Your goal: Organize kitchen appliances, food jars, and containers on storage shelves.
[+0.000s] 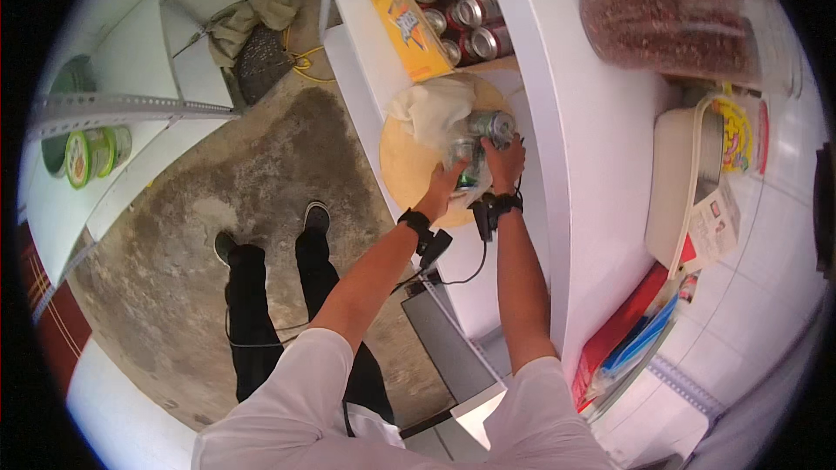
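My right hand (507, 162) holds the lower side of a silver-and-green drink can (491, 125), thumb and fingers on either side. Against a second, greenish can (464, 150) just below rests my left hand (447, 188); its far fingers are partly hidden, so its grip is unclear. Clear plastic wrap (480, 181) hangs around the cans. They are over a round tan board (408, 170) on a white shelf (483, 274), beside a crumpled whitish plastic bag (434, 104). Both wrists wear black straps with cabled devices.
Behind the board, a yellow open carton (410, 29) holds several red-sided cans (471, 11). A white upper shelf (555, 111) runs close to my right, carrying a beige bin (673, 189) and large jars (659, 26). Green tubs (88, 156) stand on the left rack.
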Demonstrator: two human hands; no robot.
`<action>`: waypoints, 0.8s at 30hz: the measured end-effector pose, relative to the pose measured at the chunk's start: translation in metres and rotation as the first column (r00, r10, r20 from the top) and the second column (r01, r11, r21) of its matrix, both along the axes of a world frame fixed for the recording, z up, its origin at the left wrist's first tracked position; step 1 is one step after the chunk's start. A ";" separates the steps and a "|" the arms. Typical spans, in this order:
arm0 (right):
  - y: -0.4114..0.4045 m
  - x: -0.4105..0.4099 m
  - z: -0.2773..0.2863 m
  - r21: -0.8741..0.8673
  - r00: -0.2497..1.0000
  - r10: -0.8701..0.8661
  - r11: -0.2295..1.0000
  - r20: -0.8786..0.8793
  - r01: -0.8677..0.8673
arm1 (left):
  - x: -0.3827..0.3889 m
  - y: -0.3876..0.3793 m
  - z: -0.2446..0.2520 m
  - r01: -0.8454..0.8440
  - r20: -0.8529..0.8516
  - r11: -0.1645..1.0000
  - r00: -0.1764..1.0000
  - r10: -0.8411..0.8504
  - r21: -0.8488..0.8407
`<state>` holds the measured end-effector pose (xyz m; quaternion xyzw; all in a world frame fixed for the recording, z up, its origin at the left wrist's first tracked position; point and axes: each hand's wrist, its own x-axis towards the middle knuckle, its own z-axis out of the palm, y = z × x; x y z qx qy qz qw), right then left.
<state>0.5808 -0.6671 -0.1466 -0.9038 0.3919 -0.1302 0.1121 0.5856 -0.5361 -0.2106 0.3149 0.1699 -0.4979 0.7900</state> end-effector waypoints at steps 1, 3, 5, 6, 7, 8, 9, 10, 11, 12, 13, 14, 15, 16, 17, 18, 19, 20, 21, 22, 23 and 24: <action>0.020 0.010 0.004 0.057 0.992 0.067 0.996 0.109 -0.074 | 0.005 0.005 -0.005 -0.070 0.017 0.998 0.997 0.070 -0.010; 0.039 0.017 0.011 0.124 1.000 0.006 0.992 0.002 -0.006 | 0.003 0.014 -0.002 -0.109 -0.078 0.994 0.991 0.111 0.032; 0.035 -0.006 0.003 0.073 0.999 -0.007 0.997 0.037 0.005 | -0.012 0.028 0.014 -0.061 -0.124 0.997 0.990 0.068 0.057; 0.045 -0.011 0.001 0.078 0.999 -0.001 0.997 0.037 -0.002 | -0.014 0.041 0.020 -0.010 -0.164 0.995 0.986 0.026 0.098; 0.053 -0.022 0.000 0.084 0.994 -0.080 0.993 -0.072 0.086 | -0.016 0.053 0.032 0.059 -0.179 0.989 0.983 -0.034 0.135; 0.068 -0.033 -0.003 0.095 0.971 -0.150 0.981 -0.185 0.170 | -0.022 0.074 0.040 0.125 -0.201 0.975 0.976 -0.087 0.184; 0.086 -0.037 -0.007 0.108 0.973 -0.145 0.980 -0.182 0.166 | -0.021 0.094 0.032 0.119 -0.156 0.990 0.982 -0.106 0.075; 0.104 -0.041 -0.012 0.107 0.979 -0.147 0.981 -0.144 0.163 | -0.026 0.113 0.027 0.118 -0.154 0.989 0.983 -0.104 0.087; 0.106 -0.053 -0.017 0.084 0.980 -0.167 0.981 -0.110 0.177 | -0.027 0.124 0.041 0.181 -0.162 0.978 0.973 -0.163 0.102; 0.117 -0.058 -0.022 0.065 0.988 -0.147 0.987 -0.036 0.149 | -0.025 0.137 0.049 0.222 -0.163 0.966 0.966 -0.200 0.134; 0.121 -0.061 -0.024 0.154 0.987 -0.159 0.976 -0.001 0.157 | -0.026 0.140 0.046 0.219 -0.160 0.966 0.967 -0.196 0.138; 0.134 -0.057 -0.020 0.252 0.985 -0.171 0.954 0.025 0.159 | -0.027 0.146 0.046 0.192 -0.155 0.942 0.976 -0.154 0.276; 0.146 -0.052 -0.018 0.266 0.986 -0.166 0.951 0.021 0.154 | -0.025 0.154 0.044 0.164 -0.144 0.899 0.983 -0.114 0.407; 0.158 -0.048 -0.014 0.282 0.983 -0.182 0.945 0.038 0.164 | -0.021 0.167 0.039 0.160 -0.147 0.893 0.983 -0.107 0.420; 0.152 -0.053 -0.003 0.269 0.973 -0.225 0.941 0.050 0.203 | -0.010 0.172 0.062 0.240 -0.149 0.941 0.967 -0.209 0.239; 0.151 -0.053 0.005 0.265 0.971 -0.236 0.940 0.046 0.216 | 0.004 0.179 0.084 0.304 -0.132 0.951 0.947 -0.294 0.061; 0.154 -0.050 0.010 0.248 0.953 -0.253 0.946 0.165 0.208 | 0.016 0.182 0.096 0.310 -0.135 0.948 0.944 -0.300 0.064; 0.159 -0.043 0.016 0.232 0.921 -0.269 0.950 0.282 0.207 | 0.027 0.186 0.105 0.275 -0.093 0.957 0.959 -0.267 0.091; 0.170 -0.029 0.032 0.296 0.927 -0.255 0.940 0.275 0.171 | 0.039 0.191 0.110 0.236 -0.051 0.964 0.972 -0.231 0.124; 0.185 -0.009 0.053 0.306 0.924 -0.266 0.935 0.273 0.179 | 0.049 0.194 0.112 0.244 -0.052 0.961 0.970 -0.239 0.134; 0.203 0.015 0.078 0.480 0.871 -0.306 0.872 0.384 0.094 | 0.058 0.195 0.114 0.079 0.092 0.968 0.990 -0.104 0.239; 0.216 0.033 0.101 0.621 0.802 -0.361 0.783 0.475 -0.015 | 0.065 0.195 0.119 -0.098 0.243 0.945 0.970 0.020 0.312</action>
